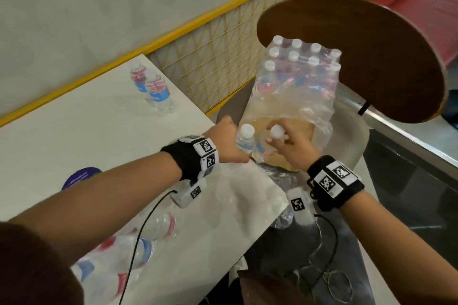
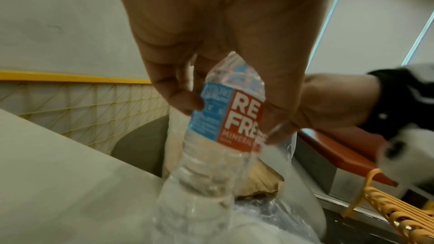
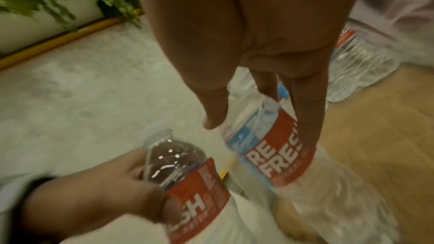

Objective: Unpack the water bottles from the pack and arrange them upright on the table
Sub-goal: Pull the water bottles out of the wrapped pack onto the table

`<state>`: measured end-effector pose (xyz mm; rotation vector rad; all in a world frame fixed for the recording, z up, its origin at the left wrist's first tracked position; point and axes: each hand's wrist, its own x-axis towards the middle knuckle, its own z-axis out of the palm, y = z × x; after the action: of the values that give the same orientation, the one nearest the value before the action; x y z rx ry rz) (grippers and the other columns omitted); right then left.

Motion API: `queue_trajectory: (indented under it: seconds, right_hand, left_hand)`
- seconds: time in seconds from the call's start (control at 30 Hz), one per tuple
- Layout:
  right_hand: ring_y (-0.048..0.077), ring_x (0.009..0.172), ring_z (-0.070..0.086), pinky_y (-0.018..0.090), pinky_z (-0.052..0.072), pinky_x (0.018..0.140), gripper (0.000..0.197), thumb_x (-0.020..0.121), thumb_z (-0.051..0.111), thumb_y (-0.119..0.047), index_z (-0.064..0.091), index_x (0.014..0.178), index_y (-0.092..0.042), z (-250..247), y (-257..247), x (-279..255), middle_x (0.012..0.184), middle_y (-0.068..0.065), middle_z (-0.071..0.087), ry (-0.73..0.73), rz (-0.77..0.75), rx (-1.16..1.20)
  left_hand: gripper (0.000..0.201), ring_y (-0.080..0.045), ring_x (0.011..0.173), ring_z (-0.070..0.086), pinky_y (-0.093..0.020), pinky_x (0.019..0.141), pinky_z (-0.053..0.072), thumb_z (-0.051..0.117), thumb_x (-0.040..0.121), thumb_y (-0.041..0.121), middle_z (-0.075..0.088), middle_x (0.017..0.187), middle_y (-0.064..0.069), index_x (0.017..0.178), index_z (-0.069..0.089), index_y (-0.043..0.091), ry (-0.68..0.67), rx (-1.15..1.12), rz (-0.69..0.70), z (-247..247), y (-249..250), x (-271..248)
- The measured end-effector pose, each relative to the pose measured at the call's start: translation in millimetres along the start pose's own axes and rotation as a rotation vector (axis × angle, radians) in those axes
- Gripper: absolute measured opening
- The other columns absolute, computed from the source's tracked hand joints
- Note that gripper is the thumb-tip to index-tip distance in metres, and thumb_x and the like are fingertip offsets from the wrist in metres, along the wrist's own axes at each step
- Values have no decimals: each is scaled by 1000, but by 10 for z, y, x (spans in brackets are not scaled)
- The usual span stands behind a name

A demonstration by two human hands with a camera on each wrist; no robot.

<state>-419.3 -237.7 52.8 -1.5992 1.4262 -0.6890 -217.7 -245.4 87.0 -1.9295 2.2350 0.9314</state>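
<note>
Both hands loaded: left hand (image 1: 229, 141) is wrapped round the label of one bottle (image 1: 244, 140), thumb on one side and fingers on the other (the left wrist view shows this plainly); right hand (image 1: 288, 142) has fingers and thumb pinching the upper part of a second bottle (image 3: 270, 147) just under its cap. Both bottles sit at the torn-open near end of the pack (image 1: 295, 86), just off the table (image 1: 86, 131) corner. The second bottle's lower half looks to be inside the loose wrap; the first one's base is too blurred against the plastic to call.

Progress, judged from the head view:
- Two upright bottles (image 1: 153, 89) stand on the table, on the far side from the pack's open end, close together.
- More bottles (image 1: 128, 250) are on the table's near edge, blurred and partly behind the left forearm; can't tell if they stand upright.
- The pack's far end holds roughly eight capped bottles under tight wrap.

So under halfway, I'd say. What's left: place these two upright on the table, then clear the far rows.
</note>
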Motion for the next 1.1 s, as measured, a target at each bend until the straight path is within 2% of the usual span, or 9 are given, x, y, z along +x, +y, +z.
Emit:
queue_trajectory:
  seconds: [0.1, 0.23, 0.37, 0.53, 0.6, 0.73, 0.83, 0.97, 1.1]
  right_hand:
    - [10, 98, 53, 12, 39, 84, 23, 88, 65, -17, 52, 104, -27, 112, -191, -293, 104, -12, 57, -223, -159, -84]
    - [14, 105, 55, 21, 42, 88, 24, 88, 65, -24, 54, 108, -32, 389, -482, -538, 114, -7, 60, -481, -178, -96]
    - [14, 112, 54, 31, 42, 98, 28, 87, 66, -25, 58, 114, -27, 817, -669, -766, 120, -9, 60, -783, -229, -267]
    - [14, 114, 54, 26, 40, 100, 35, 86, 67, -20, 58, 121, -22, 1213, -898, -953, 125, -7, 60, -921, -281, -283]
    - [15, 116, 53, 25, 38, 100, 38, 86, 67, -20, 58, 123, -21, 1347, -958, -997, 127, -6, 59, -944, -290, -278]
    - [13, 115, 53, 25, 40, 100, 43, 83, 71, -26, 56, 123, -27, 1449, -992, -1030, 127, -7, 59, -944, -231, -276]
    - [18, 104, 58, 34, 50, 92, 43, 80, 74, -24, 54, 118, -23, 1315, -931, -972, 120, 2, 60, -826, -1, -150]
    - [17, 89, 58, 39, 55, 83, 48, 78, 75, -21, 47, 118, -22, 1137, -833, -785, 112, 9, 59, -637, 305, 12]
    - [29, 113, 54, 46, 54, 89, 70, 86, 68, -26, 28, 142, -32, 1183, -727, -739, 131, 7, 50, -590, 477, 185]
  left_hand:
    - [35, -23, 63, 56, -28, 59, 45, 74, 63, 39, 58, 70, -7, 76, 58, 10, -42, 101, -33, -165, -125, -128]
    - [56, -32, 87, 63, -34, 73, 52, 77, 66, 25, 64, 98, -10, 113, 47, 18, -90, 193, 17, -253, -238, -297]
    - [55, -26, 106, 60, -26, 79, 43, 80, 69, 20, 63, 116, -5, 119, 56, 16, -184, 280, 44, -251, -316, -417]
    - [43, -18, 83, 49, -20, 50, 31, 75, 76, 21, 53, 94, -3, 113, 60, 6, -273, 375, 52, -343, -308, -543]
    - [48, -18, 84, 48, -21, 51, 33, 76, 76, 24, 53, 96, -3, 117, 57, 9, -276, 417, 38, -397, -327, -581]
    - [56, -20, 99, 53, -29, 81, 45, 75, 77, 29, 56, 123, -4, 127, 52, 18, -316, 460, 2, -506, -403, -682]
    - [57, -25, 120, 51, -34, 99, 43, 69, 84, 30, 51, 136, -5, 136, 49, 20, -322, 484, 14, -551, -478, -789]
    - [64, -26, 129, 45, -34, 106, 38, 64, 88, 30, 44, 144, -5, 144, 35, 21, -298, 422, 6, -515, -578, -930]
    - [70, -24, 132, 43, -35, 109, 35, 62, 87, 41, 42, 147, -3, 146, 30, 22, -208, 298, -29, -535, -711, -1118]
